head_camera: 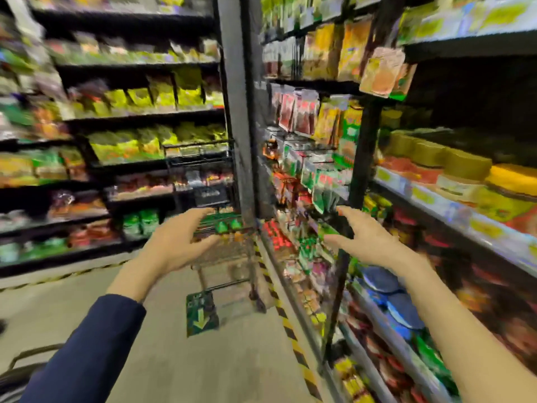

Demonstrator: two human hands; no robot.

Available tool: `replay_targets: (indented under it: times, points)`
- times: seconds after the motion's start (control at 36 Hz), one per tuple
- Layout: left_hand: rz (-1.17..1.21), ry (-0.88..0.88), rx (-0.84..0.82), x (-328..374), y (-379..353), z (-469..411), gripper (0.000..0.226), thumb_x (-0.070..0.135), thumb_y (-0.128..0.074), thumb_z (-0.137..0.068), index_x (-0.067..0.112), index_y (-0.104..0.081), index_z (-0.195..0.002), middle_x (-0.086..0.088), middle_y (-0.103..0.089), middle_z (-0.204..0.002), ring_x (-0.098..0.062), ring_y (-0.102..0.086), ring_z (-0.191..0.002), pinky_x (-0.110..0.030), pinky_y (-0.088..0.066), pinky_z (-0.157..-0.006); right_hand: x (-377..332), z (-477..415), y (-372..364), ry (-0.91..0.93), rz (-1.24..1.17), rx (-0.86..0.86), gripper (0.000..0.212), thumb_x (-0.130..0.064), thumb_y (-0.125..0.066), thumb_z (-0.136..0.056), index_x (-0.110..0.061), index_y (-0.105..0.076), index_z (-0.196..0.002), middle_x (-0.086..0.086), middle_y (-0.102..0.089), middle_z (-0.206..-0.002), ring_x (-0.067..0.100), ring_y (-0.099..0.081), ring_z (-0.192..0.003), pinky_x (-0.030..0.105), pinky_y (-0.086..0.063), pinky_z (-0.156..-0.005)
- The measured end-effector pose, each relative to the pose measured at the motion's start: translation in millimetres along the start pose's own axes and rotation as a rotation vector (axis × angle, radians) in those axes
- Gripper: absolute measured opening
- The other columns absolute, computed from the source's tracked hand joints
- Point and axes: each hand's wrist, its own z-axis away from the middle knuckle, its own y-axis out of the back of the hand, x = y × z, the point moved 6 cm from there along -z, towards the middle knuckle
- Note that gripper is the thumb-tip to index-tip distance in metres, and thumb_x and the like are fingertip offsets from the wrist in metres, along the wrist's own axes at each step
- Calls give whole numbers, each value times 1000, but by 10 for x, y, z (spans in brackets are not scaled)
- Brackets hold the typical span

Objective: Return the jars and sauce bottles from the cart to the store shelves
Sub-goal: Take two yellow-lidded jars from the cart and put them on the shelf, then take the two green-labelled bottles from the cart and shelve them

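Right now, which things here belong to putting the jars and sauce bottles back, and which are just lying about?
For the job: wire cart, yellow-lidded jars, right shelf, left hand and right hand, both empty.
Just about: bagged snacks on the left shelves, hanging packets, green arrow floor sticker, striped floor tape.

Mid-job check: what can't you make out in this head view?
- Head view, cart: motion blur, and the left hand covers its left edge; contents unidentifiable.
- Head view, jars on the right shelf: labels blurred, unreadable.
- Head view, dark curved object bottom left: cut off by the edge.
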Motion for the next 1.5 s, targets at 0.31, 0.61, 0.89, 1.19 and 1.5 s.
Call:
replay_targets:
  times: [0.31, 0.61, 0.89, 1.19, 1.5]
  points:
    - [57, 258, -4, -1624, -243, -533, 64, 45, -51, -90, 19, -28, -145, 0, -33, -150, -18, -32, -137, -32, -30, -108, -829, -1801, -919, 165, -75, -69, 72, -44, -54, -88, -14, -23, -146, 5, -26, -152, 20, -26, -139, 33, -25, -110]
    - [255, 372, -25, -2558, -1128, -2062, 68, 35, -60, -87, 15, -28, -144, -4, -35, -148, -19, -35, -135, -33, -31, -107, -791, -3881, -1729, 200, -83, -194, 74, -38, -61, -86, -11, -24, -145, 8, -29, -151, 22, -26, -139, 31, -24, -110]
    - [399, 481, -126, -3203, -1935, -3400, 69, 27, -63, -86, 14, -28, -144, -6, -36, -148, -21, -37, -134, -35, -35, -105, -705, -5491, -2212, 182, -119, -315, 73, -29, -62, -87, -8, -24, -145, 10, -30, -150, 21, -29, -138, 19, -21, -103]
    - [458, 495, -213, -3878, -2699, -4580, 75, 34, -66, -83, 12, -28, -145, -6, -37, -147, -20, -38, -132, -34, -32, -108, -456, -6856, -2876, 79, -203, -360, 76, -32, -68, -81, -11, -29, -142, 9, -34, -147, 21, -31, -136, 28, -25, -109]
    - [578, 603, -427, -4598, -3670, -5568, 77, 30, -65, -82, 16, -23, -145, -11, -32, -150, -28, -37, -133, -42, -32, -111, -146, -7982, -3786, -196, -390, -324, 75, -14, -73, -77, -8, -33, -141, 12, -41, -141, 24, -35, -133, 20, -24, -102]
